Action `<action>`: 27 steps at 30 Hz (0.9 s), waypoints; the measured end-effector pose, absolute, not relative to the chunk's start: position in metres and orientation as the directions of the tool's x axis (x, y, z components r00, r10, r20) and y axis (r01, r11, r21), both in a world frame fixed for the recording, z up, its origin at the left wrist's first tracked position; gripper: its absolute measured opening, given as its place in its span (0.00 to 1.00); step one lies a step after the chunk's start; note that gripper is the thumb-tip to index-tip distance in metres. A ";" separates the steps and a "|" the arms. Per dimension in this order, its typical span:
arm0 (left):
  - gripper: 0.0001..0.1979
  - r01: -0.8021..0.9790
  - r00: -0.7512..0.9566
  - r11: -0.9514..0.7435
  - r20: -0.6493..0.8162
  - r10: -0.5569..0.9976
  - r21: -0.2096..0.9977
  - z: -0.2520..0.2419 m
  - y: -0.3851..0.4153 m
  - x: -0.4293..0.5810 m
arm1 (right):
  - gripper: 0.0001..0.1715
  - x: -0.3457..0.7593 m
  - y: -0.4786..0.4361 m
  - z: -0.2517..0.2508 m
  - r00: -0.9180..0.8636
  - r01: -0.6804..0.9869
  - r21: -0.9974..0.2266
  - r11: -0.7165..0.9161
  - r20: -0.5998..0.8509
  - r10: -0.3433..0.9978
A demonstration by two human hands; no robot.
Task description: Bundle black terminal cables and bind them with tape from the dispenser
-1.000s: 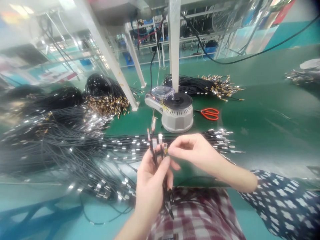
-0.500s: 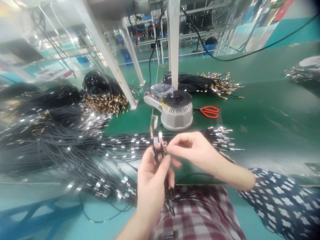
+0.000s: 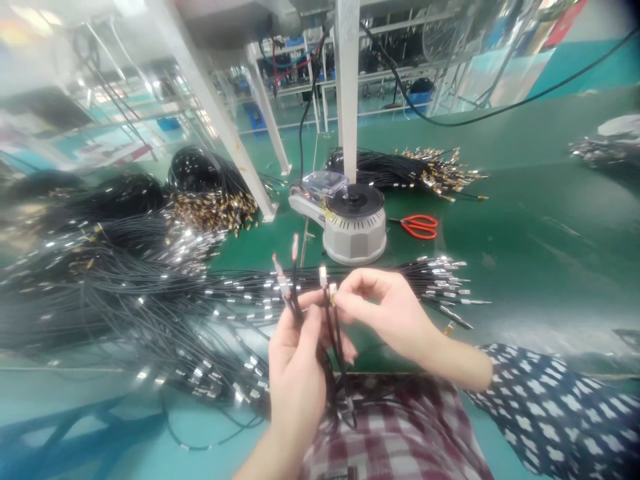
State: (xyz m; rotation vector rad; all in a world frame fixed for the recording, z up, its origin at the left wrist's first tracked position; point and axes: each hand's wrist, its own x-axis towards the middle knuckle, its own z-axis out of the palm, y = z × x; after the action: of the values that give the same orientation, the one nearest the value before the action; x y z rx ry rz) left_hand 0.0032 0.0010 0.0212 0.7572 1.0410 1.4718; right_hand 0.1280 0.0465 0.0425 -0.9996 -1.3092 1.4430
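My left hand (image 3: 299,360) is closed round several black cables (image 3: 330,327) whose small tipped ends stick up above the fingers. Two of these ends, with reddish tips, lean left; two others, one white and one yellowish, stand further right. Thumb and forefinger of my right hand (image 3: 385,308) pinch the cable end with the yellowish tag (image 3: 333,291). The lower lengths of the cables hang over my checkered apron (image 3: 390,427). Behind the hands, a bundle of black cables (image 3: 245,283) with silvery ends lies across the green table (image 3: 525,247).
A grey round tape dispenser (image 3: 355,230) stands beyond my hands, with red-handled scissors (image 3: 419,227) to its right. Heaps of black cables (image 3: 125,247) fill the left side. Another cable bundle (image 3: 400,170) lies behind the white post (image 3: 349,87). A black cord (image 3: 450,124) hangs overhead.
The cable ends have spread apart: the reddish-tipped ones now lean left, away from the two at right. My left hand has shifted slightly left; my right hand keeps its pinch.
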 end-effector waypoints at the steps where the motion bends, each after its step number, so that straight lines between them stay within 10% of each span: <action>1: 0.06 -0.406 -0.199 -0.002 -0.086 0.976 0.914 0.022 0.003 0.000 | 0.11 0.129 0.047 0.042 -0.240 -0.102 -0.995 -0.006 0.018 0.971; 12: 0.13 -0.452 -0.016 0.265 -0.304 0.952 0.852 0.026 0.013 0.002 | 0.10 0.135 0.050 0.034 -0.291 -0.144 -0.987 -0.065 -0.020 0.956; 27: 0.07 -0.399 -0.057 0.173 -0.212 0.976 0.901 0.026 0.015 -0.005 | 0.09 0.147 0.049 0.047 -0.301 0.073 -0.996 -0.050 -0.070 0.951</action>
State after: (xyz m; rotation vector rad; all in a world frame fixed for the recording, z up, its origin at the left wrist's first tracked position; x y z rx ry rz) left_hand -0.0050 0.0152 0.0258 0.7215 1.0636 1.2970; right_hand 0.1472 0.0491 0.0468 -1.1418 -1.4550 1.4495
